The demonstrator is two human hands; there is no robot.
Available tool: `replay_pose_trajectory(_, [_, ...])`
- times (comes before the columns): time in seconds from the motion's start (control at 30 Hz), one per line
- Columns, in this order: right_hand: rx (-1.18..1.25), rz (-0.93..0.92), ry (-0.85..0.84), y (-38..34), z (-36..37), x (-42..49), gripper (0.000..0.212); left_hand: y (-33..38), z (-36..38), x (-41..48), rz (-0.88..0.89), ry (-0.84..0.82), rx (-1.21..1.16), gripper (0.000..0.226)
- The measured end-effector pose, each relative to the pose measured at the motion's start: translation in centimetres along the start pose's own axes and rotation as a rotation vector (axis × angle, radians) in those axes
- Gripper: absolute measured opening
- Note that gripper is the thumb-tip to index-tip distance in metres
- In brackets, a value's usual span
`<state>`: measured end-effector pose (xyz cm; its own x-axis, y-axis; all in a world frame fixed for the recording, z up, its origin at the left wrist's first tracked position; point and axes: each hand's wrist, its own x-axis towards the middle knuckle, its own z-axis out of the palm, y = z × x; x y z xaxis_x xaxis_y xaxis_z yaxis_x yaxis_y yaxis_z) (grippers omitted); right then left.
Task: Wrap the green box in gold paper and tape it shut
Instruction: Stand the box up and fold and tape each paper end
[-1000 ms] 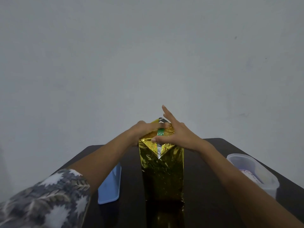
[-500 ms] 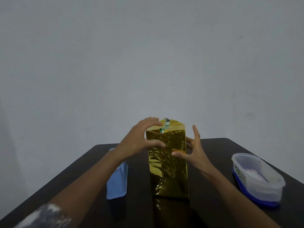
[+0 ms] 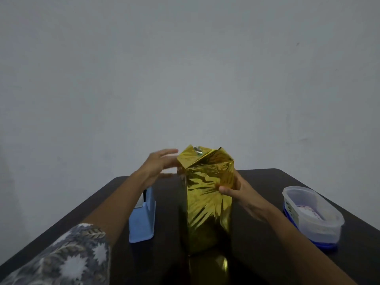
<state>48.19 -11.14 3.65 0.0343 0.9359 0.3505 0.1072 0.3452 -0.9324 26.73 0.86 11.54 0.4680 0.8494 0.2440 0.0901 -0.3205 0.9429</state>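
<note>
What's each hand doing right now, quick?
Left hand: open, fingers straight beside the top of the gold-wrapped box.
Right hand: holding the gold-wrapped box, thumb on its front.

A tall upright box wrapped in crinkled gold foil paper (image 3: 207, 204) stands on the dark rectangular bench (image 3: 265, 258) at the lower centre of the frame. Left of it in the picture, apart from it, stands a light-blue plastic tape dispenser (image 3: 143, 222). Well apart at the lower right sits a clear oval plastic tub (image 3: 312, 212), on top of a blue lid (image 3: 327, 246). The left hand (image 3: 158, 167) is at the box's upper left edge, though whether it touches is unclear. The right hand (image 3: 240, 195) holds the box's right side, thumb on the near face. A plain grey wall (image 3: 185, 68) rises behind the bench, filling the upper frame.
</note>
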Motion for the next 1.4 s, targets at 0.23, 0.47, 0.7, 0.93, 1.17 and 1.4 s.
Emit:
replay_pose_trajectory(0.23, [-0.035,0.164,0.229,2.9,0.7,1.3,0.075,-3.4,1.8,-2.7,-0.103,-0.41,-0.002,0.086])
replay_pose_trajectory(0.47, [0.064,-0.011,0.364,-0.3,0.7,-0.1,0.079,-3.3,4.8,-4.3,0.087,-0.105,-0.015,0.072])
replay_pose_trajectory(0.7, [-0.143,-0.04,0.207,-1.4,1.9,-0.2,0.07,-1.6,5.4,-5.4,0.392,0.134,0.162,0.087])
replay_pose_trajectory(0.93, [-0.139,-0.064,0.234,-1.2,2.4,-0.2,0.08,2.1,3.6,-5.2,0.609,0.128,0.277,0.028])
replay_pose_trajectory(1.17, [-0.173,-0.04,0.235,-1.1,2.1,-0.5,0.13,4.8,3.3,-4.4,0.496,0.091,0.136,0.01])
replay_pose_trajectory(1.4, [-0.199,-0.03,0.175,-1.8,2.6,-0.7,0.116,4.6,3.2,-4.5,0.433,0.059,0.019,0.011])
